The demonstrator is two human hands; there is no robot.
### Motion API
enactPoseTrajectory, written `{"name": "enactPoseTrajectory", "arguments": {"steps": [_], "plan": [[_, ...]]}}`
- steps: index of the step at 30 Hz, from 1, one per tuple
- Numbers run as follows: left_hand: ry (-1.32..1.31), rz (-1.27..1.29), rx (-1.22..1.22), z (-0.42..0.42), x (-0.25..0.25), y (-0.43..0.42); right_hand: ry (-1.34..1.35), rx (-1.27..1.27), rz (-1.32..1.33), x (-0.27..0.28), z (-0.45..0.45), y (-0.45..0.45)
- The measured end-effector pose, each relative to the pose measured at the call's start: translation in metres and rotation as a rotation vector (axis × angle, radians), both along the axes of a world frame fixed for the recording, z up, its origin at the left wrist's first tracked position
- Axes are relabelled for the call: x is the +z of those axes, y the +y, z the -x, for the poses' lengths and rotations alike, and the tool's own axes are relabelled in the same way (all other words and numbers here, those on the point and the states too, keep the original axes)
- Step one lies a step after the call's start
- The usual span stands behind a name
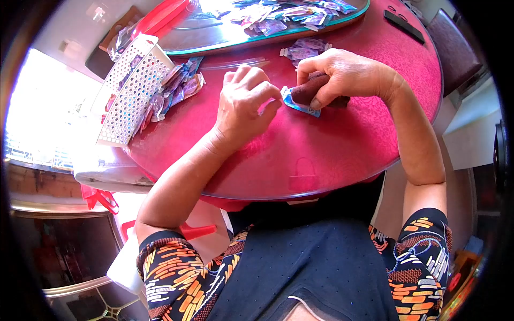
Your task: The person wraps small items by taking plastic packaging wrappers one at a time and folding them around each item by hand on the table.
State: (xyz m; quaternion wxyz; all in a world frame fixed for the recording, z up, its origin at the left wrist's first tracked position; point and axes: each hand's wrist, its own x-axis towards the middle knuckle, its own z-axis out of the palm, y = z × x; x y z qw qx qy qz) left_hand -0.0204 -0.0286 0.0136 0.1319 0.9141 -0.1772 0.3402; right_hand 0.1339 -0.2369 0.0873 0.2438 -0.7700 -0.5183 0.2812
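Over the red table my right hand (342,75) grips a dark brown cloth (306,92), with the thumb pressed on it. A small blue and white packet (301,107) shows under the cloth and thumb. To the left, my left hand (249,101) is raised with curled fingers, its thumb and index finger close together near the packet's left end. Whether those fingertips hold anything is too small to tell. A few purple packets (305,51) lie just behind my right hand.
A white perforated basket (131,91) stands at the left, with several packets (174,91) beside it. Behind are a glass-topped tray (198,35) with many packets (284,13), a red tray (160,18) and a dark phone-like object (404,27). The table edge (300,198) curves near my body.
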Motion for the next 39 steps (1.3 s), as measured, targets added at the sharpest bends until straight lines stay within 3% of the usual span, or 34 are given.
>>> {"name": "enactPoseTrajectory", "arguments": {"steps": [4,8,13,17,21,24,28,31,34,37,39], "plan": [[0.005,-0.096,-0.122,0.008,0.005,-0.021,0.134,-0.027,-0.203,-0.013,-0.011,0.005],[0.217,-0.259,-0.047,0.017,0.002,-0.038,0.084,0.003,-0.294,-0.01,-0.013,0.005],[0.243,-0.246,-0.114,0.025,0.007,-0.042,0.199,0.127,-0.347,-0.019,-0.008,0.009],[0.376,-0.217,-0.187,0.029,0.009,-0.044,-0.256,0.231,-0.324,-0.032,-0.01,0.014],[0.336,-0.279,-0.202,0.032,0.009,-0.048,-0.534,0.104,-0.254,-0.022,-0.001,0.012],[0.317,-0.289,-0.261,0.034,0.008,-0.049,-0.557,0.056,-0.384,-0.028,-0.002,0.012],[0.358,-0.287,-0.347,0.035,0.008,-0.051,-0.26,0.249,-0.361,-0.024,0.005,0.011],[0.403,-0.273,-0.374,0.036,0.008,-0.051,-0.322,0.187,-0.283,-0.025,0.009,0.014],[0.425,-0.29,-0.359,0.038,0.009,-0.053,-0.625,0.096,-0.334,-0.032,0.005,0.017],[0.442,-0.286,-0.347,0.04,0.01,-0.053,-0.417,0.161,-0.527,-0.028,-0.003,0.012],[0.463,-0.288,-0.34,0.041,0.013,-0.054,-0.276,0.218,-0.405,-0.021,0.0,0.009]]}}
